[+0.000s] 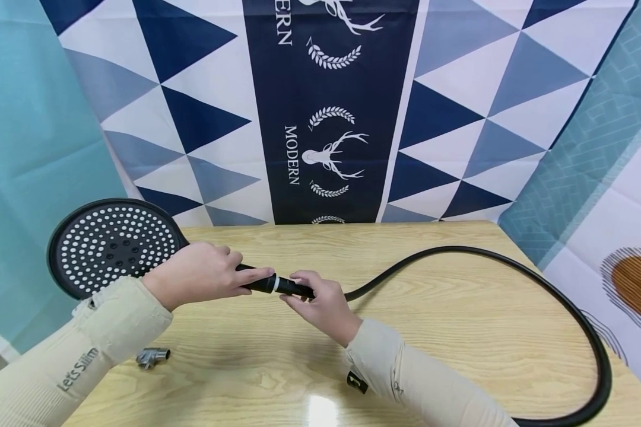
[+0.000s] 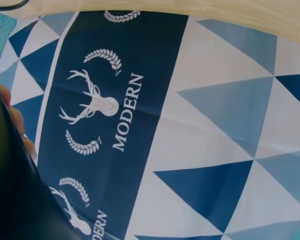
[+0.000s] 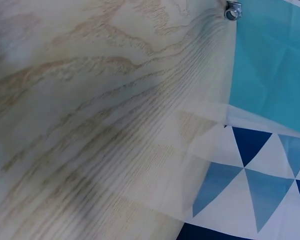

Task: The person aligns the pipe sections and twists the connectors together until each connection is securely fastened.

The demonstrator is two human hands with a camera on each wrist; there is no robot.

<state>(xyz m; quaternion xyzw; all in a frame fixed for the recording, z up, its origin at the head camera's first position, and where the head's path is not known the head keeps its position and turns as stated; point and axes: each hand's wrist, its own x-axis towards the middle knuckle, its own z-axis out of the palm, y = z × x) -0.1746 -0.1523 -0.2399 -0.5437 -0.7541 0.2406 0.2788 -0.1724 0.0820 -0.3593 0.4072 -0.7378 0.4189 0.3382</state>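
Note:
A black shower head [image 1: 119,246] with a round face of pale nozzles is held above the table's left side in the head view. My left hand [image 1: 203,274] grips its handle [image 1: 262,283], the index finger lying along it. The black hose [image 1: 459,249] has an end connector [image 1: 291,287] that my right hand [image 1: 324,302] pinches between thumb and fingers. Connector and handle are in line, with a white ring between them. The left wrist view shows the dark back of the shower head [image 2: 20,185] and some fingertips. In the right wrist view, the right hand is out of sight.
A small chrome fitting [image 1: 152,357] lies on the wooden table [image 1: 256,367] near the left forearm. The hose loops round the right side of the table to its front edge. Patterned cloth [image 1: 331,118] hangs behind and on both sides.

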